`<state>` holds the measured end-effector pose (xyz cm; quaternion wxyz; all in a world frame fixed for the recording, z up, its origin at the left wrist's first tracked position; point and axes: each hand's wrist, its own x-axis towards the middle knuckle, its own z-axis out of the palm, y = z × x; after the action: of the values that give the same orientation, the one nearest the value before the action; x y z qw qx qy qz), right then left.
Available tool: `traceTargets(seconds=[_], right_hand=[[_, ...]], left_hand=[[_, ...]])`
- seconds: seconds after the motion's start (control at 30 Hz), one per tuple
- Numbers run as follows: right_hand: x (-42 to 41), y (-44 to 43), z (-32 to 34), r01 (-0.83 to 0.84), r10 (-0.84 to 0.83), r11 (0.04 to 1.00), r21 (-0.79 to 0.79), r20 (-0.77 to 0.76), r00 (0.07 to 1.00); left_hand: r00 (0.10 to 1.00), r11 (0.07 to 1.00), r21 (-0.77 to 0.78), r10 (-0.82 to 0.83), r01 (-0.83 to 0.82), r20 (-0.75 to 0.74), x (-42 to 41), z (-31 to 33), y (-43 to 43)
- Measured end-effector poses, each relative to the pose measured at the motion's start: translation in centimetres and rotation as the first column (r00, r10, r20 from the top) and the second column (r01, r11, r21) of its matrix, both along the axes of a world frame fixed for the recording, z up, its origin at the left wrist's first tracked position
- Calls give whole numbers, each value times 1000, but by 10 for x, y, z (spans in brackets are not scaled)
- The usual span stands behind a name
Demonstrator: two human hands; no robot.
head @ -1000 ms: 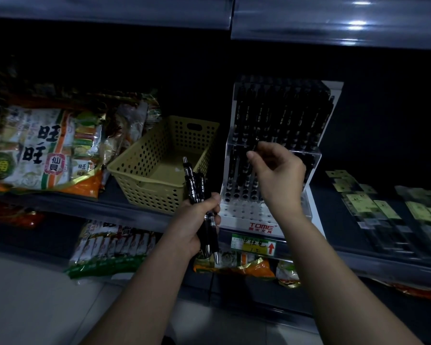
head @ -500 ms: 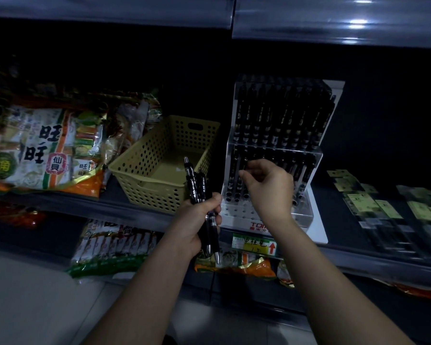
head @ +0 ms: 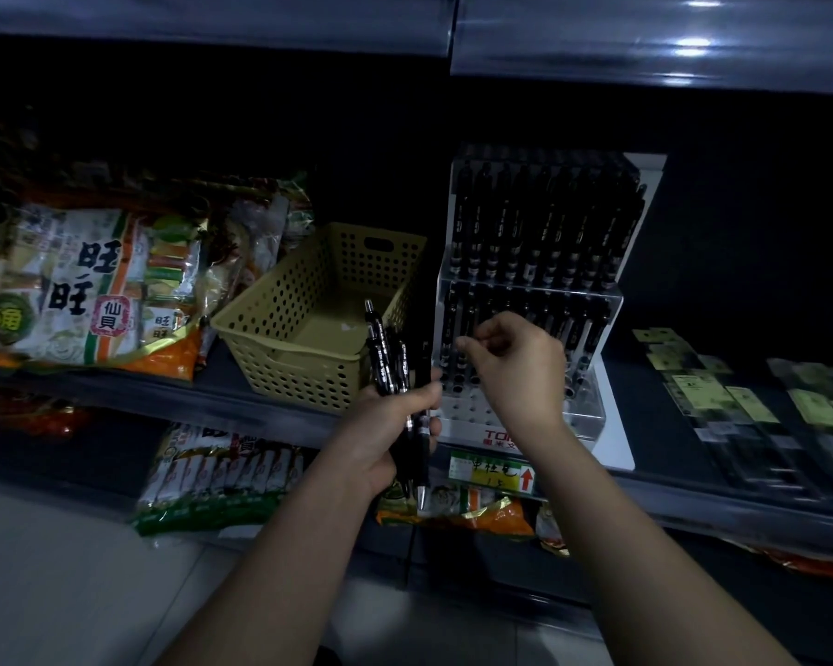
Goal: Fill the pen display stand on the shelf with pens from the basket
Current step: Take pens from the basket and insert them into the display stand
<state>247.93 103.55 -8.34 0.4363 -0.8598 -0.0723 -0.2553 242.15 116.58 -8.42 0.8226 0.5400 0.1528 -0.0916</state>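
My left hand (head: 381, 444) grips a bundle of black pens (head: 386, 359) upright, in front of the shelf edge between basket and stand. The yellow perforated basket (head: 280, 372) sits on the shelf to the left, and I see no pens inside it. The clear pen display stand (head: 592, 411) stands to its right. Black pens fill its upper tier (head: 539, 223), while several front holes in the white base (head: 472, 408) are bare. My right hand (head: 520, 372) is at the stand's lower left, with thumb and fingers pinching a black pen there.
Large snack bags (head: 92, 281) lie on the shelf left of the basket. Flat packaged items (head: 741, 401) lie to the right of the stand. A yellow price label (head: 491, 473) hangs on the shelf edge. More snack packs (head: 222, 473) fill the shelf below.
My right hand has come down from the stand's upper edge to its lower left part. The left hand kept the pen bundle in nearly the same place.
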Motion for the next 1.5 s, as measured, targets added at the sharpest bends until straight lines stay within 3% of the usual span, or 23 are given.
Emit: traceTargets(seconds=[0.17,0.3,0.37,0.53,0.67,0.73,0.93,1.2,1.5], right_hand=[[-5,-2,9,-96,125,975,198,-138,983],[-15,-4,30,-316,440,883,348,-374,817],[-19,-6,36,-368,530,828,423,-375,761],[-17,-11,37,-270,489,785,558,-292,822],[-15,-21,40,-340,678,664,666,-345,648],[-15,-24,40,-368,697,672,642,-382,607],[-16,-20,42,-307,586,744,593,-360,726],[-13,-26,50,-186,353,792,582,-186,917],[-10,-30,40,-45,45,959,278,5,999]], left_hand=[[994,998,25,-62,60,95,-4,4,0],[987,997,11,-71,70,141,-6,7,-3],[984,996,22,-88,85,155,-7,7,-4],[986,993,49,-114,108,122,-5,4,-4],[987,995,-38,-85,90,134,-2,3,-3],[987,994,-64,-80,90,139,-2,2,-4],[995,999,-5,-34,35,91,0,-1,-8],[998,993,98,66,-65,-6,6,-8,-12],[997,991,113,78,-78,5,6,-8,-13]])
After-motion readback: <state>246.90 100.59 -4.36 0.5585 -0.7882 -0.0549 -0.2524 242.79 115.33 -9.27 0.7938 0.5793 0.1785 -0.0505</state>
